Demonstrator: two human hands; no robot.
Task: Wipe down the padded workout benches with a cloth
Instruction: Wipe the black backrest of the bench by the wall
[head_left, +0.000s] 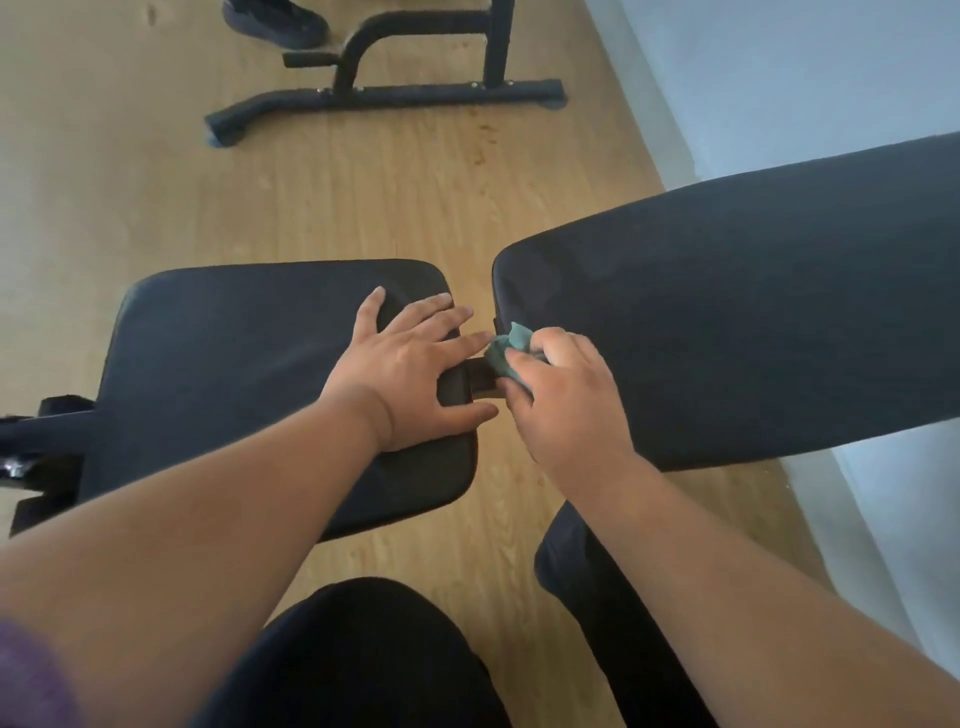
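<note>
Dark-trousered knees (363, 654) sit nearest. Left hand (410, 374) rests spread flat on seat pad (218, 364); right hand (566, 400) pinches bunched teal cloth (506, 353) against back pad (727, 322) edge. Cloth could snag in the gap between pads.

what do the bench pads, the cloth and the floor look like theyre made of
Seat pad and back pad: likely vinyl or faux leather over foam, matte black, with rounded cushioned edges.
Cloth, gripped by the right hand: soft teal fabric, crumpled into folds, possibly microfibre.
Floor: light wood-look planks with visible grain; real wood or laminate, cannot tell.
</note>
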